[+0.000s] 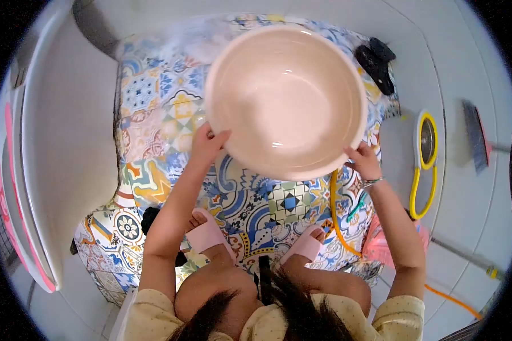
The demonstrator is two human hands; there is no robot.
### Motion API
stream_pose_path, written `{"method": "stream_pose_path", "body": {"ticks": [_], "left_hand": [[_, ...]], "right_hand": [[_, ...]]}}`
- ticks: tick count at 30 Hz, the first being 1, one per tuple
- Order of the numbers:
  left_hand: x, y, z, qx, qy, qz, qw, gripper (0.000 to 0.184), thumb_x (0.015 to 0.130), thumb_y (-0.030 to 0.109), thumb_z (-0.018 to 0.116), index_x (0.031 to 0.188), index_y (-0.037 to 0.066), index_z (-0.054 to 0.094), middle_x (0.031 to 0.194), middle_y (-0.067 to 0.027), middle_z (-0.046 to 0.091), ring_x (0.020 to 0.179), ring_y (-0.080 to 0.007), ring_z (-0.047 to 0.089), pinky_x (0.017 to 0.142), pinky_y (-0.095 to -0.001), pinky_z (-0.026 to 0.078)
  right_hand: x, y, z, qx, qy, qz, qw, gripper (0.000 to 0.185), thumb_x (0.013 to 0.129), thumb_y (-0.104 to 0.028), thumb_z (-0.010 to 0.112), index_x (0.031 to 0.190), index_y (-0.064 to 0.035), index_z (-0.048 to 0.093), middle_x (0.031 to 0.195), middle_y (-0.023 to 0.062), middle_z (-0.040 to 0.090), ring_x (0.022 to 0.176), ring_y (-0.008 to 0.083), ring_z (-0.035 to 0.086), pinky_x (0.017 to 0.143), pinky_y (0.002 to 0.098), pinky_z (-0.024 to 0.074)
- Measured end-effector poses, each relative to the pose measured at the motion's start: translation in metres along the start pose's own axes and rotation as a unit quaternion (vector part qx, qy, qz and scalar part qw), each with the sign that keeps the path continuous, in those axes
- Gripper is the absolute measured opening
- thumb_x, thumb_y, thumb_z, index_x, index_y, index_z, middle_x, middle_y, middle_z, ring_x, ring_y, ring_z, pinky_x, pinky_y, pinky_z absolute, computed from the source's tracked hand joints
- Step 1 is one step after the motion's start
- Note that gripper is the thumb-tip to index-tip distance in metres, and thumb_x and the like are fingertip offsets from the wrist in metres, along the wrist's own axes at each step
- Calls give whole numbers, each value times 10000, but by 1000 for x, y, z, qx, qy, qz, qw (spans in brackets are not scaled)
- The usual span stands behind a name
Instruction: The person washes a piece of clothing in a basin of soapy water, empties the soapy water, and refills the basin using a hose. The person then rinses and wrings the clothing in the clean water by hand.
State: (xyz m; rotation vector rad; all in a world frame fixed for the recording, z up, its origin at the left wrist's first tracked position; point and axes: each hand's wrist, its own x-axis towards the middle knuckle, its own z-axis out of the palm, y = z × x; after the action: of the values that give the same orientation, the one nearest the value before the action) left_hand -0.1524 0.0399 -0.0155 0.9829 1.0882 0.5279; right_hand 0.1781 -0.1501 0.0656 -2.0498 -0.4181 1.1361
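Observation:
A large beige basin (287, 102) stands above the patterned tile floor, with a smooth, shiny inside. Water may be in it, but I cannot tell for certain. At its lower left edge my left hand (209, 143) grips the rim, thumb on top and fingers curled at the outside. My right hand (363, 161) holds the rim at the lower right, and a bracelet (371, 182) circles that wrist. The undersides of the fingers are partly hidden by the rim.
Black shoes (375, 65) lie at the upper right. A yellow-framed tool (423, 165) and a brush (477, 136) are by the right wall. An orange hose (334, 213) runs near a pink bag (381, 245). Pink slippers (209, 233) are on my feet.

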Motion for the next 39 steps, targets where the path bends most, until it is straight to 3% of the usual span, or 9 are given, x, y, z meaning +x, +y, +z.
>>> {"method": "stream_pose_path", "body": {"ticks": [6, 10, 12, 13, 17, 22, 29, 34, 39], "left_hand": [[-28, -13, 16, 103, 15, -5, 995, 220, 798, 146, 651, 983, 39, 598, 751, 0, 588, 608, -68, 501, 518, -219, 393], [-34, -30, 24, 114, 22, 2, 993, 225, 809, 205, 661, 942, 37, 594, 647, 36, 522, 511, -54, 413, 456, -215, 322], [-34, -33, 12, 149, 8, -10, 989, 600, 803, 252, 682, 1279, 24, 398, 1096, -124, 551, 920, -166, 537, 754, -303, 455], [-5, -69, -26, 165, 15, -32, 986, 804, 807, 276, 680, 1400, 41, 192, 1321, -176, 388, 1167, -221, 411, 933, -354, 386], [-3, 2, 42, 80, -128, 294, 944, 886, 784, 280, 688, 1414, 57, 106, 1346, -221, 349, 1221, -340, 357, 974, -420, 384], [-28, 109, 176, 382, -120, 399, 825, 827, 770, 323, 669, 1375, 13, 198, 1313, -254, 381, 1195, -378, 386, 977, -451, 369], [-31, 174, 289, 586, -127, 504, 621, 782, 750, 384, 643, 1320, -48, 328, 1267, -301, 426, 1159, -432, 427, 981, -494, 348], [-8, 192, 368, 707, -145, 381, 578, 833, 730, 379, 653, 1352, -41, 293, 1327, -314, 360, 1220, -433, 365, 1007, -494, 314], [-57, 219, 393, 734, -148, 357, 558, 816, 726, 383, 652, 1338, -47, 327, 1309, -333, 376, 1201, -447, 389, 1011, -488, 314]], "right_hand": [[-10, 71, -14, -53, -19, 15, 998, 297, 789, -229, 685, 974, -2, 632, 831, 74, 645, 673, 125, 580, 590, 274, 486], [-19, 70, -62, -63, -25, -74, 995, 361, 770, -161, 684, 1091, -26, 586, 925, 74, 622, 810, 153, 593, 739, 294, 490], [-25, 68, -113, -99, 77, -187, 974, 424, 782, -137, 663, 1177, -43, 541, 1041, 89, 591, 857, 165, 594, 750, 309, 502], [-36, 58, -146, -136, 126, -268, 945, 453, 793, -115, 645, 1224, -56, 517, 1092, 84, 568, 868, 166, 593, 734, 321, 512], [-150, -46, -277, -289, 359, -286, 840, 430, 797, -101, 606, 1211, -51, 501, 1160, 149, 538, 1015, 277, 567, 868, 359, 474], [-320, -110, -437, -438, 620, -397, 515, 417, 719, -25, 580, 1133, -51, 533, 1146, 155, 535, 1092, 337, 497, 946, 408, 408], [-593, -133, -596, -554, 801, -159, 162, 494, 754, -145, 566, 1225, -24, 476, 1250, 176, 485, 1199, 337, 428, 1003, 423, 345], [-683, -136, -656, -571, 783, 205, 134, 562, 919, -370, 386, 1392, -78, 301, 1469, 60, 268, 1369, 186, 211, 1115, 427, 178], [-711, -139, -688, -524, 779, 299, 170, 673, 916, -543, 304, 1407, -84, 282, 1480, 62, 248, 1373, 184, 202, 1113, 423, 162]]}}
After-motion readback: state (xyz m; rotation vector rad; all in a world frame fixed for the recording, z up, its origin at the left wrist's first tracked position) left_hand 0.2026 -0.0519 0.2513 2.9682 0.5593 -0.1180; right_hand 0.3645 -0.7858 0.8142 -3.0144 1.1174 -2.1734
